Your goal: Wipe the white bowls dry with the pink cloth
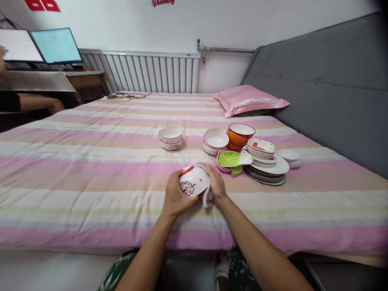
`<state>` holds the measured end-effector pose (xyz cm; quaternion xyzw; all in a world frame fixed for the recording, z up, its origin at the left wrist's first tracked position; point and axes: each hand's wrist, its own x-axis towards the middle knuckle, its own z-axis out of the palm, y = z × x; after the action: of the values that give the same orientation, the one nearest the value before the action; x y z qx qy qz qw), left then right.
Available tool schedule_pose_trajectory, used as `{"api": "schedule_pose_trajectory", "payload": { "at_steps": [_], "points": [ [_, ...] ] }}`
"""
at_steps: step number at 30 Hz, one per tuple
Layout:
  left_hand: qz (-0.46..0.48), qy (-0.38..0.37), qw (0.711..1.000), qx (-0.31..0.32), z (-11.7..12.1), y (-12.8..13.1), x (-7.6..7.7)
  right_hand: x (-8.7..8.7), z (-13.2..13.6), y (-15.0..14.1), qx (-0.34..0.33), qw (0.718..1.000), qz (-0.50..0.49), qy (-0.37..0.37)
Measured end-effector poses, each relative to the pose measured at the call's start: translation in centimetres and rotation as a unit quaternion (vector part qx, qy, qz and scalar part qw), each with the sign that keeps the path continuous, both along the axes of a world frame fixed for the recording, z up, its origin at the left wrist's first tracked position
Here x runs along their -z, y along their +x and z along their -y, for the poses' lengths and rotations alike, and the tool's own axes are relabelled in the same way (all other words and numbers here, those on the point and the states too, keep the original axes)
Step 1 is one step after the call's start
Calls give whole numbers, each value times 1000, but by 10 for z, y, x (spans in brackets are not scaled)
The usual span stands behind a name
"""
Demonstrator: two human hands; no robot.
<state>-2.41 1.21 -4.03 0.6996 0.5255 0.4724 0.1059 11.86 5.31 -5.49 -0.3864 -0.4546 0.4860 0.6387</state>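
A white bowl (198,180) with a red foot and a blossom print is tipped on its side above the near part of the bed. My left hand (176,196) grips it from the left, thumb along the lower rim. On the other side my right hand (216,182) presses a pale pink cloth (207,197) against the bowl. Past my hands sit two nested white bowls (171,139) with red rims, and another nested pair of white bowls (216,140) stands to their right.
Orange bowls (238,139), green leaf-shaped dishes (232,159), a stack of plates (268,171), rectangular dishes (261,146) and small white dishes (289,157) cluster at the right. Behind them lies a pink pillow (250,99) by the grey headboard (321,72). A person's leg (41,102) shows far left.
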Motion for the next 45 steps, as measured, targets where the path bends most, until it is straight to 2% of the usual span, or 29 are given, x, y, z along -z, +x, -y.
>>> {"api": "schedule_pose_trajectory", "payload": {
  "at_steps": [6, 11, 19, 28, 33, 37, 45],
  "points": [
    [31, -29, 999, -22, -1, -2, -3, 5, 4, -2, 14, 999, 34, 30],
    [57, -58, 996, -42, 0, -4, -6, -1, 17, -4, 39, 982, 151, 103],
    [76, -87, 991, -67, 0, -5, -7, -14, 35, -6, 66, 913, 332, 227],
    [105, -101, 987, -64, -3, -9, -5, -22, 51, -15, 78, 832, 466, 289],
    [131, -99, 985, -52, -3, -12, -1, -24, 59, -22, 56, 801, 508, 312],
    [149, -93, 983, -49, -2, -13, -3, -24, 64, -29, 40, 793, 512, 327],
    [131, -100, 985, -47, -1, -12, -2, -23, 64, -30, 62, 791, 519, 317]
  ]
}}
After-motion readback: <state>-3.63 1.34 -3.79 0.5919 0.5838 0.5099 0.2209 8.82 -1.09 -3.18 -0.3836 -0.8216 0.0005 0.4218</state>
